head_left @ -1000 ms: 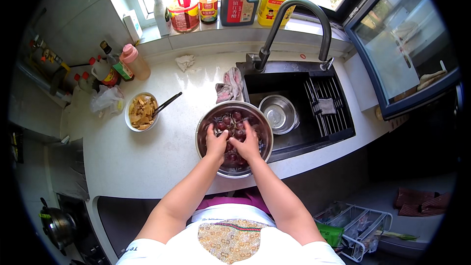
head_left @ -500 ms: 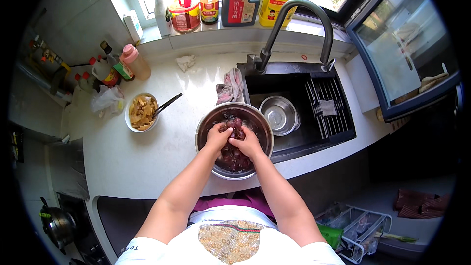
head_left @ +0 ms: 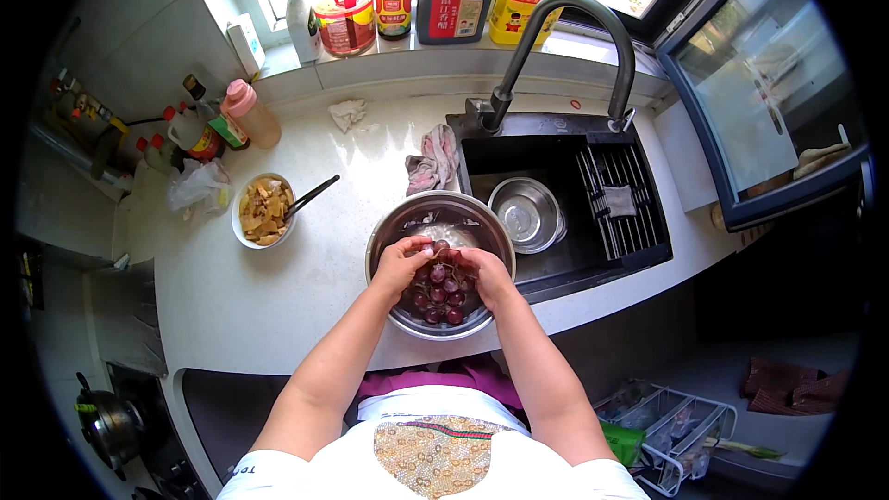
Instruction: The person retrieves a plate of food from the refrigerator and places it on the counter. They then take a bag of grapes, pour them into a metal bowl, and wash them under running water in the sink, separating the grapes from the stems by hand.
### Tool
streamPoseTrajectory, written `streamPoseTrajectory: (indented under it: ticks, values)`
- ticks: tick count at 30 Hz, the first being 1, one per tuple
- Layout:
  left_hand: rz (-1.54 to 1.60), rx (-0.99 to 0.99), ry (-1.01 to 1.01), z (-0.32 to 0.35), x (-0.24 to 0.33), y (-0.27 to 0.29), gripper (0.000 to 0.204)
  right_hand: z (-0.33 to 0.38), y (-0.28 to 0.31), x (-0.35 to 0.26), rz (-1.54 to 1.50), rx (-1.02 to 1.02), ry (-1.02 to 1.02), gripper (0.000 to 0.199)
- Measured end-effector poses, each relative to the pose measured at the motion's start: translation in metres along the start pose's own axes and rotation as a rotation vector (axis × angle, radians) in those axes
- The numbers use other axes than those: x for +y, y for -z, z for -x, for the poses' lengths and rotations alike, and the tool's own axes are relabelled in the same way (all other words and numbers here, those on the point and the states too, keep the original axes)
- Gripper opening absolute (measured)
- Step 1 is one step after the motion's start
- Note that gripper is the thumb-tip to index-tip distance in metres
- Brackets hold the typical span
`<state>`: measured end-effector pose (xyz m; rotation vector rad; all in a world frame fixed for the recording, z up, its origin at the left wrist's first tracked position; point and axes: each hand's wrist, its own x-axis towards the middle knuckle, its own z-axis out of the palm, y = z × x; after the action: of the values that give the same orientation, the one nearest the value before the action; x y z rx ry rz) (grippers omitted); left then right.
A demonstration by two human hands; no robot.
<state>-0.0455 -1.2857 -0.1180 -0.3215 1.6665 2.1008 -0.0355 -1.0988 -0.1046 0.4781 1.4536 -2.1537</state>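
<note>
Left hand (head_left: 400,264) and right hand (head_left: 485,273) hold one bunch (head_left: 437,294) of grapes

One pale desk (head_left: 278,306) spans the middle of the view. One window sash (head_left: 741,74) stands open at the upper right. One black sink (head_left: 574,268) is set into the desk, with one tap (head_left: 626,65) arching above it. One steel bowl (head_left: 398,222) stands just left of the sink, below both hands.

Five containers line the sill (head_left: 417,62): one dark jug (head_left: 454,5), one yellow jug (head_left: 523,0), one red tub (head_left: 344,28), one spray bottle (head_left: 300,18) and one sauce bottle (head_left: 394,5).

Inside the sink are one rack (head_left: 619,171), on its right side, and one small pan (head_left: 525,215), on its left. Well apart, on the desk's left, one white bowl (head_left: 289,232) holds brownish food; dark chopsticks (head_left: 313,196) rest over its edge.

One crumpled cloth (head_left: 433,159) lies just beyond the steel bowl.

Two hands work here. The left grasps the bunch near its upper end with bent fingers; the right grips its upper right side. The bunch shows within the steel bowl's rim; whether it touches the bottom, one cannot tell.

Smallest are the grapes: more than ten show, round and dark red, the exact count hidden by the hands.
</note>
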Motion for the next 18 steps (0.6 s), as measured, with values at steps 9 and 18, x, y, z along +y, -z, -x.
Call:
streamPoseTrajectory:
  ticks: [9, 18]
  values:
    - [-0.134, -0.241, -0.114, 0.002, 0.003, -0.009, 0.041, -0.005, -0.002, 0.004, 0.066, 0.0, 0.042, 0.025]
    - [-0.097, -0.13, -0.093, -0.001, -0.002, -0.007, 0.038, -0.008, 0.013, 0.007, 0.579, 0.262, 0.181, 0.022]
